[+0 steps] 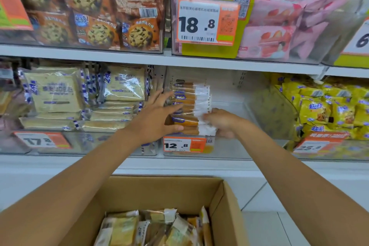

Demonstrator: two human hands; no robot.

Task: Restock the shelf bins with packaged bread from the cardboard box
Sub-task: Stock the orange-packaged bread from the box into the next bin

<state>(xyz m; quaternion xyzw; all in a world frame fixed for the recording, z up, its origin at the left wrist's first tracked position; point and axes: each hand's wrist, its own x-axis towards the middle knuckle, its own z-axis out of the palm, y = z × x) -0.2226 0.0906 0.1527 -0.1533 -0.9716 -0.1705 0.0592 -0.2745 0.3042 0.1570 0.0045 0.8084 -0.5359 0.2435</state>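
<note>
A stack of packaged bread (189,104), orange-brown with white ends, stands in the clear middle bin (229,146) on the lower shelf. My left hand (159,116) presses its spread, straight fingers against the stack's left side. On the right, my right hand (221,122) pinches the white ends of the lower packages. Below, an open cardboard box (225,201) holds several more bread packages (155,227) lying loose.
The left bin holds pale square bread packs (56,94); the right bin holds yellow packs (329,106). Cookie bags (95,16) and pink packs (279,26) fill the upper shelf. Price tags (184,145) hang on the bin fronts. White floor tiles lie right of the box.
</note>
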